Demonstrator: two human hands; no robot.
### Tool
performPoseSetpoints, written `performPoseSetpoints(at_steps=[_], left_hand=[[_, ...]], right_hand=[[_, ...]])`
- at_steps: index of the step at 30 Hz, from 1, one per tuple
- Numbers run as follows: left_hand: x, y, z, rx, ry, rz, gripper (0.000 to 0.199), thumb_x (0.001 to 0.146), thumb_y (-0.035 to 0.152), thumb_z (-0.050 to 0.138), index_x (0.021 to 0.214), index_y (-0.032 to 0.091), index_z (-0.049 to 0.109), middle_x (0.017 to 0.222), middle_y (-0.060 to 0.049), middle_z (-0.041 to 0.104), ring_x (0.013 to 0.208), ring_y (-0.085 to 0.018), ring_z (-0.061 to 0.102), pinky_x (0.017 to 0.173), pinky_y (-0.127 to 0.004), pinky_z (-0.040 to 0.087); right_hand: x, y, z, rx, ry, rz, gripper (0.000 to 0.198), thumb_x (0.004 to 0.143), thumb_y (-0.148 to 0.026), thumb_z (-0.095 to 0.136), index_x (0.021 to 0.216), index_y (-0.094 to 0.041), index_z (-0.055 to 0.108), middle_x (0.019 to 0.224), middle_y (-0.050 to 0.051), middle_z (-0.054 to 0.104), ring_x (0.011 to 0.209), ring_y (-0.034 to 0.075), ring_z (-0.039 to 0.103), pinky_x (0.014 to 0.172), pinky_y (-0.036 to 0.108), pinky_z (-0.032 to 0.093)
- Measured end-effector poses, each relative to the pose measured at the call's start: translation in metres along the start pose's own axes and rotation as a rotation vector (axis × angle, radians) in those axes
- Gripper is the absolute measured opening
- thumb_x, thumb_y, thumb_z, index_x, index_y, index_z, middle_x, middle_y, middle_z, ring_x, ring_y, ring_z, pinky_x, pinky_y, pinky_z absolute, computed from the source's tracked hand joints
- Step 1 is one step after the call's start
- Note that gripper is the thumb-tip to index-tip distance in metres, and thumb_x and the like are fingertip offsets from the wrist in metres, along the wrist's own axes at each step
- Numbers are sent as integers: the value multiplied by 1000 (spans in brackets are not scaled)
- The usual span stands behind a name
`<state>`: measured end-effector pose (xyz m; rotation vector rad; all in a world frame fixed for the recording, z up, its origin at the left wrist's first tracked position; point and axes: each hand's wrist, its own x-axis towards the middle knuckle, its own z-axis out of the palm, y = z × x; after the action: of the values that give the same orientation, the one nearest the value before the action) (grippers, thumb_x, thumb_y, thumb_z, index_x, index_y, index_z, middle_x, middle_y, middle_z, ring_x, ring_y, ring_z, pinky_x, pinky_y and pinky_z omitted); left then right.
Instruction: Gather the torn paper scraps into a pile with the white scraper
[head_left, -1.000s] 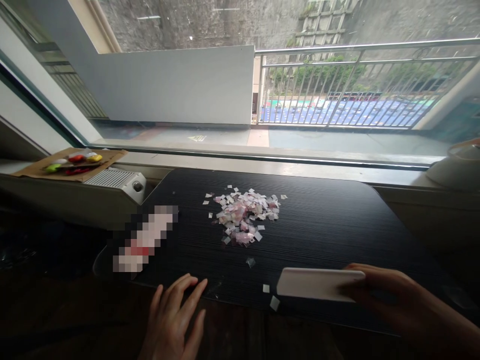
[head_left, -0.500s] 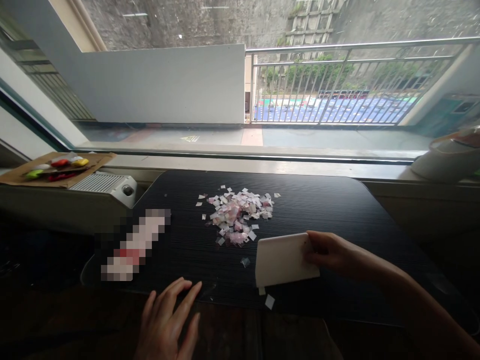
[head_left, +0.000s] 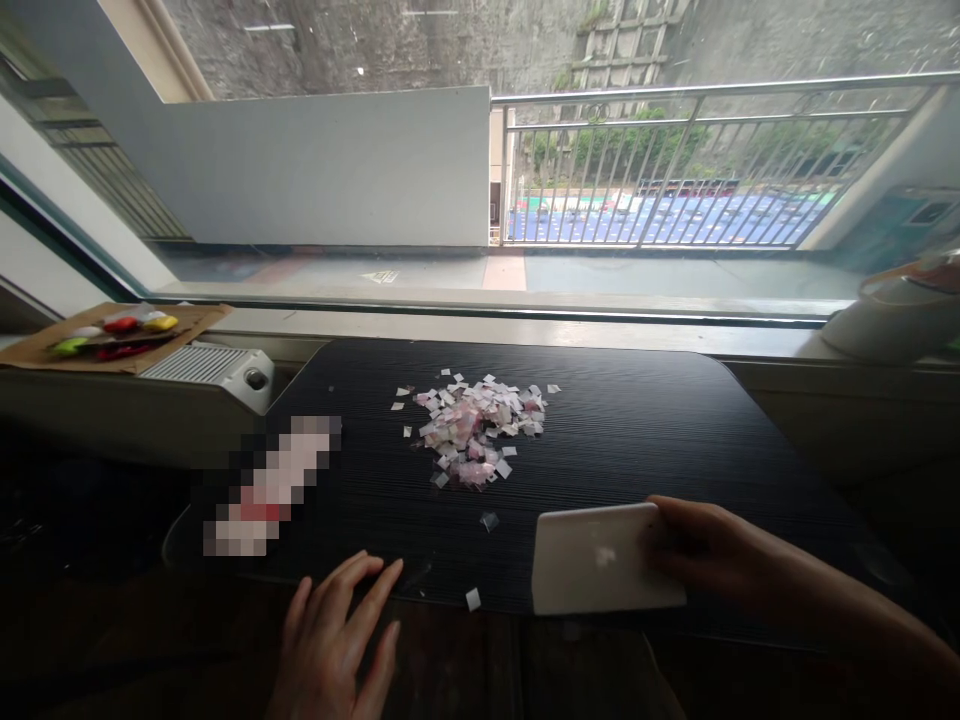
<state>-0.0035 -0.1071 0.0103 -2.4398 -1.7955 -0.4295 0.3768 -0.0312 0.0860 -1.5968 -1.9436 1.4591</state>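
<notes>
My right hand (head_left: pixel 694 540) grips the right end of a white flat board (head_left: pixel 585 565) with rounded corners, its lower edge close to the table's front edge. My left hand (head_left: pixel 337 630) rests at the front edge of the black table (head_left: pixel 637 430), fingers spread, with nothing in it. Farther in lies a loose heap of small white and pink paper or film squares (head_left: pixel 476 430). A clear piece (head_left: pixel 490 522) lies apart from the heap, left of the board. One white square (head_left: pixel 472 600) sits at the front edge between my hands.
A pixelated pinkish strip (head_left: pixel 277 490) lies on the table's left side. Beyond it, brown paper with colourful items (head_left: pixel 124 335) sits by a white vented unit (head_left: pixel 217 370). A window sill (head_left: pixel 525 325) runs behind the table; a pale rounded object (head_left: pixel 892 315) stands at right.
My right hand has drawn the white board toward me and to the right. The white square near the front edge has shifted left. My left hand and the heap look unchanged.
</notes>
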Motion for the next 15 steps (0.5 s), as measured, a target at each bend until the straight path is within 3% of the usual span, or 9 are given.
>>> performPoseSetpoints(at_steps=[6,11,15], left_hand=[[2,4,-1,-39,28,-38,41,86,26,44,126,29,51,121,-6,57,113,-23,54,102,-49,33],[2,5,0,-57,40,-38,41,85,25,45,126,30,50,120,-6,58,113,-24,54,101,-50,33],[2,6,0,-50,30,-35,42,85,25,45,126,30,49,120,-6,58,114,-23,53,102,-49,32]], right_hand=[[-5,-7,13,-81,177,-95,15,80,-32,56,73,-19,54,65,-2,57,62,14,53,55,22,41],[18,-34,31,-89,102,-188,9,82,-26,54,82,-19,59,70,1,64,64,15,57,56,22,43],[19,-39,30,-101,96,-209,10,80,-25,56,86,-20,64,71,1,68,62,16,59,55,23,44]])
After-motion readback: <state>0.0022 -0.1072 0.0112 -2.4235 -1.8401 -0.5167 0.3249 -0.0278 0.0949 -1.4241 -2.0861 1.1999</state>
